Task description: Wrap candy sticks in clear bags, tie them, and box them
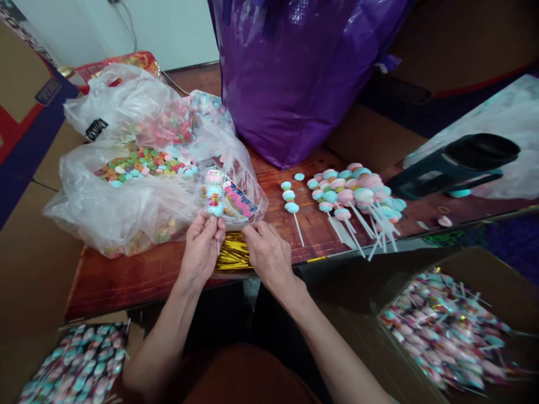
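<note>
My left hand (202,245) is closed around the stick of a candy skewer in a small clear wrapper (215,193), held upright over the table's near edge. My right hand (266,251) reaches down to a bundle of gold twist ties (231,253), fingers curled and pinching at them. What the fingertips hold is too small to see. A lone skewer of pale blue candies (291,205) lies just to the right.
A heap of pink and blue candy skewers (357,196) lies on the red wooden table (126,275). Clear bags of coloured candies (138,168) sit left. A purple bag (295,73) stands behind. Boxes of wrapped skewers (446,331) (80,365) flank my lap. A black tool (455,163) lies far right.
</note>
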The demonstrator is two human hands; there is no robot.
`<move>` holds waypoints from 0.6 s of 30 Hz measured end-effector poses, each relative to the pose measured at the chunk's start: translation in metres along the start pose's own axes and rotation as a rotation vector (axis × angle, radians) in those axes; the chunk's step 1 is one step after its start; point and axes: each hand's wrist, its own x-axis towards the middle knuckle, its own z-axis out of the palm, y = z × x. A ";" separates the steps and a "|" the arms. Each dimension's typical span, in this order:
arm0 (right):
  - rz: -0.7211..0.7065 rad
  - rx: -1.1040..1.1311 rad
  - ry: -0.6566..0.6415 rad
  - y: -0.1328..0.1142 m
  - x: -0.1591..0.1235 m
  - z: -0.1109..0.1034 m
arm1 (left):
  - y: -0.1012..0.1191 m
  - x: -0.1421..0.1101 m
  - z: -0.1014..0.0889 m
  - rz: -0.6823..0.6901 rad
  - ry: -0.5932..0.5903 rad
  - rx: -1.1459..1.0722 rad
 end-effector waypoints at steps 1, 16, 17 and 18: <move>0.032 0.120 0.046 0.003 -0.003 -0.002 | -0.001 0.000 0.002 0.011 -0.006 0.016; 0.435 1.214 0.211 0.017 -0.014 -0.023 | -0.051 -0.019 0.040 0.007 -0.067 0.341; 0.447 1.218 0.217 0.019 -0.014 -0.024 | -0.052 -0.020 0.040 -0.008 -0.086 0.343; 0.460 1.218 0.225 0.020 -0.015 -0.025 | -0.052 -0.021 0.040 -0.041 -0.102 0.336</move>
